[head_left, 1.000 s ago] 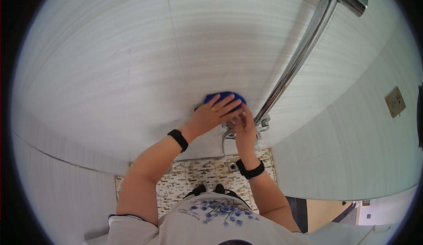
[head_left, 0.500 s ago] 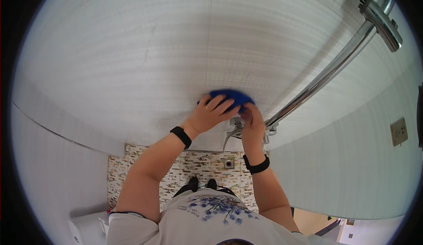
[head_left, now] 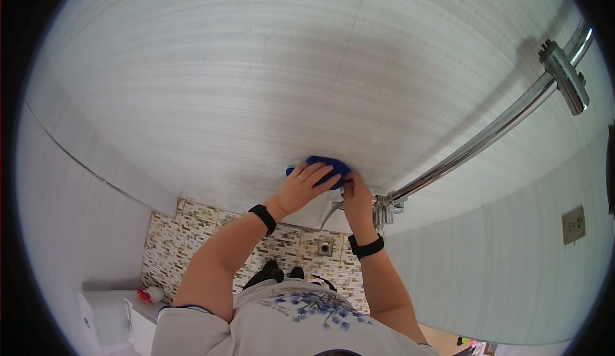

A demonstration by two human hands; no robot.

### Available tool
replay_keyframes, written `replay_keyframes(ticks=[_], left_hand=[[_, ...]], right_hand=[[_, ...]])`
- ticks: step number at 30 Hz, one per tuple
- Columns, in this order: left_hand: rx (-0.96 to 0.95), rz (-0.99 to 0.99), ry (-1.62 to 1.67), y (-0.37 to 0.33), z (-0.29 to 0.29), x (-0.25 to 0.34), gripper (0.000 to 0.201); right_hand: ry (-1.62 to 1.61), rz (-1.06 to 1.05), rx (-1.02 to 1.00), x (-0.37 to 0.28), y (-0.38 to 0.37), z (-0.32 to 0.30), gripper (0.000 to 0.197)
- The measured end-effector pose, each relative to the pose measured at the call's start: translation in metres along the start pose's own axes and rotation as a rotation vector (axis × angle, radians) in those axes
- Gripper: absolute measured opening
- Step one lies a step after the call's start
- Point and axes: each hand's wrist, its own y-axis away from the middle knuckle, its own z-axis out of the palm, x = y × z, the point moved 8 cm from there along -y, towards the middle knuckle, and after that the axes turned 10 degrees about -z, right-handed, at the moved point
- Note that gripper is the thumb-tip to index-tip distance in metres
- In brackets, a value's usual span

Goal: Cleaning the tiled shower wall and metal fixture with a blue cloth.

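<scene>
A blue cloth [head_left: 337, 166] is bunched against the pale, faintly striped wall [head_left: 256, 99] in front of me. Over its left part lies my left hand [head_left: 296, 190], fingers bent onto the fabric and pressing it to the wall. My right hand [head_left: 358, 202] has its fingers closed at the cloth's right edge, just above and left of the chrome shower mixer [head_left: 384, 211]. A curved metal spout [head_left: 329, 214] shows between my forearms. Both wrists wear black bands.
From the mixer a chrome shower rail [head_left: 474, 143] slants up right to a handset holder [head_left: 565, 79]. A socket plate [head_left: 574, 224] is on the right wall. Below are mosaic flooring [head_left: 192, 234] and a drain [head_left: 325, 247]. A red-and-white container [head_left: 151, 295] sits lower left.
The view has shifted, so wall, rail and holder appear lower. My hands and the cloth have moved slightly left and down relative to the mixer, with both hands still on the cloth.
</scene>
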Motion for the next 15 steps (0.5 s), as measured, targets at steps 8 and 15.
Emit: replay_keyframes(ticks=[8,15], left_hand=[[0.201,-0.507,0.121,-0.047,-0.082,-0.044,0.058],[0.224,-0.676,0.547,-0.044,-0.08,-0.032,0.062]], right_hand=[[-0.177,-0.16,0.119,-0.105,-0.033,-0.04,0.031],[0.061,-0.352,0.137,-0.137,-0.043,-0.047,0.037]])
